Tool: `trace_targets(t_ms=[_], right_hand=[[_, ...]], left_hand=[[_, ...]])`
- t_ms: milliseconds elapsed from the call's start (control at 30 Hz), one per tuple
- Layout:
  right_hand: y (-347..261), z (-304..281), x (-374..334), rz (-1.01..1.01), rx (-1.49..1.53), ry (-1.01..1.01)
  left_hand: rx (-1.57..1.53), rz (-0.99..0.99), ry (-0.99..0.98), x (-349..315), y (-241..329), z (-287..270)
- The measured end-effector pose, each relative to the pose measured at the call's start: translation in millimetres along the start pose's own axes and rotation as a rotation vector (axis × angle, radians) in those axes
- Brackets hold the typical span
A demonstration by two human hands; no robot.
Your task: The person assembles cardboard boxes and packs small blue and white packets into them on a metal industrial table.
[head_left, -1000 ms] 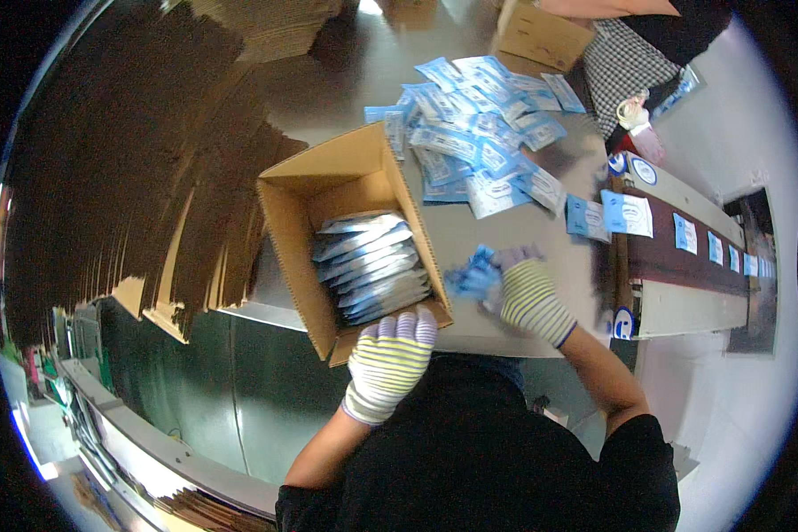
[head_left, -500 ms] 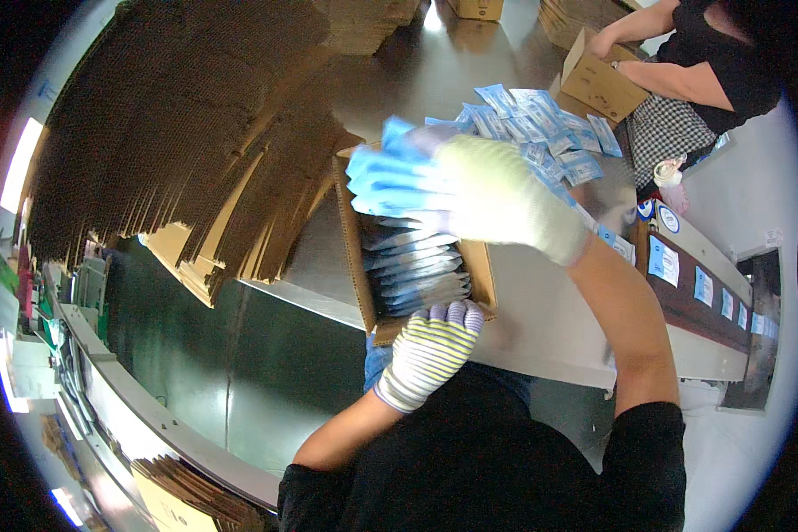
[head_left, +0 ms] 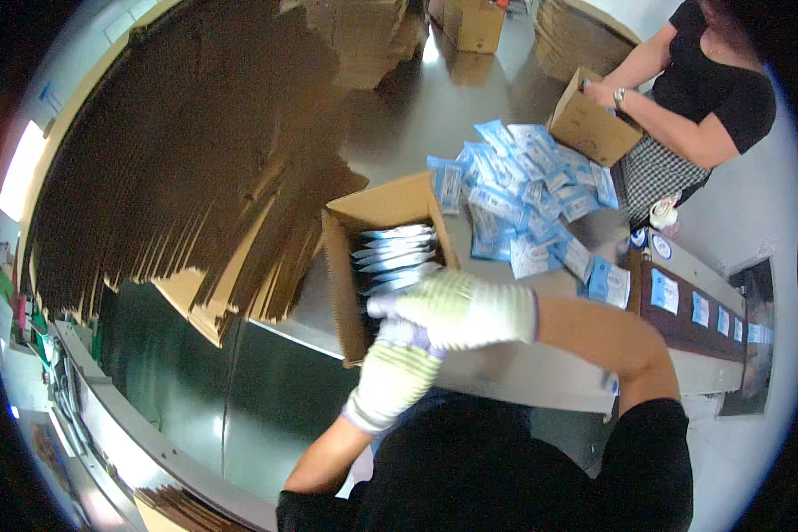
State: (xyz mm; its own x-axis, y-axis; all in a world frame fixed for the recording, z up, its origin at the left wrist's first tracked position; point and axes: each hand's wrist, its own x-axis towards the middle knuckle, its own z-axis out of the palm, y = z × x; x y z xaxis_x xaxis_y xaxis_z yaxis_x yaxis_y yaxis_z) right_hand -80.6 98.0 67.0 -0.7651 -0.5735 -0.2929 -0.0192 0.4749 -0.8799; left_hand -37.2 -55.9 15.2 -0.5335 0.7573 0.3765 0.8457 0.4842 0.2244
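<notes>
An open cardboard box point(head_left: 335, 288) sits tilted at the table's near edge, with a row of blue-and-white sachets point(head_left: 397, 253) standing in it. My right hand point(head_left: 470, 309), in a striped knit glove, reaches over the box's near end. Its fingers are down at the sachets and smeared by motion, so their grip is unclear. Just below it my left hand point(head_left: 392, 377), gloved alike, is at the box's near side, its fingers partly covered by my right hand. To the right of the box lies a loose pile of the same sachets point(head_left: 498, 206) on the metal table point(head_left: 457, 102).
Stacked flattened cardboard point(head_left: 177, 151) fills the left side of the table. A dark conveyor belt point(head_left: 678, 319) carrying spaced sachets runs along the right. At the far right a co-worker point(head_left: 723, 102) has both hands at another cardboard box point(head_left: 594, 129). One more box point(head_left: 472, 25) stands at the back.
My right hand has swung from above the box's far end, where it held several sachets, down toward its near end beside my left hand. The view has shifted.
</notes>
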Motion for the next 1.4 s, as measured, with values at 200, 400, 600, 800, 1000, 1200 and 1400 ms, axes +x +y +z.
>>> trace_targets(t_ms=[200, 400, 600, 800, 1000, 1200, 1400], right_hand=[[42, 9, -15, -0.06, -1.039, 0.045], [66, -81, 71, -0.014, -1.208, 0.507], [124, -249, 122, 0.325, -1.57, 1.285], [72, -107, 39, 0.123, -1.0, 0.494], [28, -131, -88, 0.0, -0.586, 0.982], [27, -212, -202, -1.034, 0.176, 1.373], [72, -163, -186, -0.565, -0.166, 1.702]], left_hand=[[0.316, -0.077, 0.261, -4, -48, -129], [1.181, -0.279, 0.893, 0, -67, -264], [0.621, -0.378, 0.612, 21, -115, -266], [0.559, -0.397, 0.791, 23, -62, -263], [0.895, 0.161, 0.399, 41, 68, -249], [0.009, 0.343, 0.278, 92, 87, -210], [-0.181, 0.093, 0.413, 97, 28, -148]])
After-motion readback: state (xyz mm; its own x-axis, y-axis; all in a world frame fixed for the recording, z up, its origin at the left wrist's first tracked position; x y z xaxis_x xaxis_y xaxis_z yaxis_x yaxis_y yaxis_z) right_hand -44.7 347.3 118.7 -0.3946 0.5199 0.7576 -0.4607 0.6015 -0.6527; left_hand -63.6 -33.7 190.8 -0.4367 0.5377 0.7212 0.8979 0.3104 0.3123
